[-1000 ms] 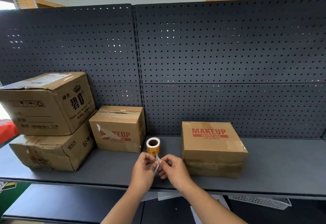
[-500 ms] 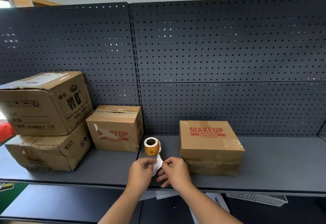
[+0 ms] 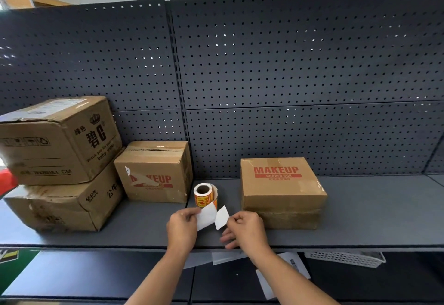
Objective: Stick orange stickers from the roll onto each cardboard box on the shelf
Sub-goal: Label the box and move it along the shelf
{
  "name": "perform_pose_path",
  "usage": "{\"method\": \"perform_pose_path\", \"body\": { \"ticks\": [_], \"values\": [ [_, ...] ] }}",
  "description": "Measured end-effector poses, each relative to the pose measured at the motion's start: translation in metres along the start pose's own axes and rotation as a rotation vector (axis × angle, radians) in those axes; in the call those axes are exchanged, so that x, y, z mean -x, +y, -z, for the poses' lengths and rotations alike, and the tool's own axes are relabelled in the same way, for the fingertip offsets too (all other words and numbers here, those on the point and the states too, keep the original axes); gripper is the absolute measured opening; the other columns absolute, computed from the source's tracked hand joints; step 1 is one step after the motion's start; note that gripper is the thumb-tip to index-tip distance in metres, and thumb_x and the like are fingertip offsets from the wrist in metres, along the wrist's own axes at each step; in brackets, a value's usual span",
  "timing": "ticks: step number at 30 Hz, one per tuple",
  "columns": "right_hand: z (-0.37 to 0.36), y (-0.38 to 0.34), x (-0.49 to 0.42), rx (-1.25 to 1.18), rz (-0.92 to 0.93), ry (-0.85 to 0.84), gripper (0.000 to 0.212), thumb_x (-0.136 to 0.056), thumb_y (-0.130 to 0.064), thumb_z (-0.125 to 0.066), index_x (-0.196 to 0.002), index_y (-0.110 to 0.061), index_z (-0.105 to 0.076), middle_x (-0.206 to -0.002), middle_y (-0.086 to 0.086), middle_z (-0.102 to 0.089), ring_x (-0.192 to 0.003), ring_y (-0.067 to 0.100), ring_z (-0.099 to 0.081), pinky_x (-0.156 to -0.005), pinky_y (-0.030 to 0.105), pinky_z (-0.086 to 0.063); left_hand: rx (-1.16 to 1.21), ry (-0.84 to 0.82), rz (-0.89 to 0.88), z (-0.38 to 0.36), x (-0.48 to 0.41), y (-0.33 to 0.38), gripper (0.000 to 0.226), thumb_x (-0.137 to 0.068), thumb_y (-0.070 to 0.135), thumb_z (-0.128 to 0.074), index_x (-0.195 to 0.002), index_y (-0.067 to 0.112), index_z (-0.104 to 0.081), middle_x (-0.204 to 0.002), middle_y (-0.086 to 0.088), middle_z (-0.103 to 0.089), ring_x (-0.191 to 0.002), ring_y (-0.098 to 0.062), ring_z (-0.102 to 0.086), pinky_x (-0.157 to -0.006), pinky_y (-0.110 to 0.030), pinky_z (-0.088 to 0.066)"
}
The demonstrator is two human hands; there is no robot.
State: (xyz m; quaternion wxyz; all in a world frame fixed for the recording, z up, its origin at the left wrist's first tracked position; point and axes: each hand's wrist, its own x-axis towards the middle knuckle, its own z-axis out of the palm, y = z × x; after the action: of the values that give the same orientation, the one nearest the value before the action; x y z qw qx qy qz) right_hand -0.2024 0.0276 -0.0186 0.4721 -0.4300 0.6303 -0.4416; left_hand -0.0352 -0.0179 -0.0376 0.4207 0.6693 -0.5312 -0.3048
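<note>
An orange sticker roll [image 3: 203, 194] stands on the dark shelf [image 3: 372, 211] between two MAKEUP boxes. My left hand [image 3: 181, 229] pinches the white backing strip [image 3: 205, 217] that trails from the roll. My right hand [image 3: 245, 231] pinches a single sticker [image 3: 221, 217] by its corner, its white back facing me, peeled apart from the strip. The right MAKEUP box [image 3: 281, 190] sits just right of my hands. The left MAKEUP box [image 3: 153, 172] has a torn white label. Two larger boxes are stacked at the left, the top one [image 3: 57, 141] on the bottom one [image 3: 62, 206].
A dark pegboard [image 3: 264, 76] backs the shelf. Below the shelf edge lie loose white papers [image 3: 286, 273] and a white plastic basket [image 3: 346, 257]. The shelf runs bare to the right of the right MAKEUP box.
My hands have drawn apart. The sticker has come off the backing strip and now sits in my right hand, while the left keeps the strip. The camera has tilted slightly.
</note>
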Motion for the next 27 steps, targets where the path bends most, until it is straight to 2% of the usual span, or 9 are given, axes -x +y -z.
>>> {"method": "perform_pose_path", "body": {
  "ticks": [3, 7, 9, 12, 14, 16, 19, 23, 27],
  "values": [
    [0.0, -0.002, 0.004, 0.025, 0.031, 0.012, 0.017, -0.101, -0.007, -0.057, -0.09, -0.001, -0.068, -0.078, 0.02, -0.075, -0.063, 0.026, -0.077, -0.054, 0.038, -0.064, -0.017, 0.041, 0.016, 0.001, 0.002, -0.001, 0.027, -0.101, 0.009, -0.057, -0.106, 0.021, -0.081, -0.094, 0.0, -0.076, -0.084, -0.022, -0.068, -0.082, -0.038, -0.056],
    [0.002, -0.001, 0.009, 0.101, 0.112, 0.051, 0.013, -0.1, -0.011, -0.061, -0.089, -0.006, -0.067, -0.073, 0.011, -0.075, -0.059, 0.022, -0.076, -0.051, 0.037, -0.062, -0.076, 0.043, -0.041, 0.003, 0.009, 0.0, 0.027, -0.1, 0.006, -0.056, -0.111, 0.017, -0.078, -0.112, 0.0, -0.068, -0.105, -0.022, -0.065, -0.084, -0.031, -0.049],
    [0.0, -0.004, 0.013, 0.141, 0.168, 0.061, 0.012, -0.099, -0.015, -0.063, -0.088, -0.01, -0.066, -0.07, 0.008, -0.075, -0.055, 0.021, -0.074, -0.046, 0.031, -0.057, -0.145, 0.008, -0.125, 0.002, 0.014, 0.003, 0.024, -0.098, 0.01, -0.06, -0.109, 0.022, -0.078, -0.12, 0.005, -0.062, -0.109, -0.016, -0.06, -0.088, -0.029, -0.047],
    [-0.001, -0.01, 0.018, 0.2, 0.265, 0.11, 0.014, -0.098, -0.019, -0.064, -0.085, -0.016, -0.064, -0.069, 0.005, -0.073, -0.05, 0.019, -0.07, -0.042, 0.025, -0.049, -0.285, 0.095, -0.277, 0.0, 0.026, 0.016, 0.02, -0.093, 0.019, -0.065, -0.107, 0.029, -0.074, -0.123, 0.013, -0.056, -0.118, -0.015, -0.048, -0.099, -0.038, -0.045],
    [-0.002, -0.012, 0.016, 0.22, 0.323, 0.149, 0.016, -0.097, -0.02, -0.065, -0.081, -0.018, -0.063, -0.066, 0.002, -0.07, -0.049, 0.017, -0.069, -0.043, 0.025, -0.052, -0.161, 0.095, -0.317, 0.0, 0.038, 0.032, 0.012, -0.095, 0.021, -0.063, -0.101, 0.031, -0.068, -0.113, 0.016, -0.057, -0.112, -0.011, -0.05, -0.093, -0.036, -0.047],
    [-0.003, -0.012, 0.014, 0.244, 0.398, 0.187, 0.018, -0.096, -0.022, -0.066, -0.079, -0.021, -0.062, -0.062, 0.0, -0.066, -0.052, 0.016, -0.066, -0.045, 0.03, -0.056, 0.06, 0.03, -0.251, 0.0, 0.051, 0.048, 0.008, -0.099, 0.028, -0.06, -0.094, 0.033, -0.065, -0.094, 0.015, -0.064, -0.094, -0.008, -0.06, -0.08, -0.034, -0.054],
    [-0.005, -0.011, 0.01, 0.35, 0.508, 0.225, 0.019, -0.097, -0.029, -0.068, -0.079, -0.024, -0.062, -0.062, -0.006, -0.063, -0.058, 0.011, -0.062, -0.05, 0.021, -0.048, 0.28, -0.104, -0.122, -0.002, 0.059, 0.059, 0.024, -0.102, 0.044, -0.058, -0.089, 0.027, -0.07, -0.078, 0.005, -0.072, -0.074, -0.01, -0.066, -0.071, -0.036, -0.054],
    [-0.005, -0.01, 0.011, 0.521, 0.634, 0.254, 0.017, -0.098, -0.038, -0.064, -0.088, -0.025, -0.059, -0.069, -0.011, -0.063, -0.063, 0.011, -0.063, -0.055, 0.028, -0.05, 0.498, -0.211, 0.04, -0.006, 0.052, 0.059, 0.028, -0.098, 0.039, -0.067, -0.093, 0.013, -0.076, -0.087, -0.006, -0.077, -0.087, -0.023, -0.074, -0.084, -0.044, -0.062],
    [-0.004, -0.011, 0.017, 0.637, 0.767, 0.262, 0.015, -0.099, -0.038, -0.062, -0.099, -0.024, -0.061, -0.082, -0.01, -0.068, -0.073, 0.012, -0.067, -0.061, 0.027, -0.049, 0.636, -0.231, 0.148, -0.005, 0.048, 0.059, 0.02, -0.095, 0.024, -0.073, -0.097, 0.004, -0.075, -0.095, -0.014, -0.078, -0.091, -0.025, -0.075, -0.081, -0.037, -0.063]
  ]
}}
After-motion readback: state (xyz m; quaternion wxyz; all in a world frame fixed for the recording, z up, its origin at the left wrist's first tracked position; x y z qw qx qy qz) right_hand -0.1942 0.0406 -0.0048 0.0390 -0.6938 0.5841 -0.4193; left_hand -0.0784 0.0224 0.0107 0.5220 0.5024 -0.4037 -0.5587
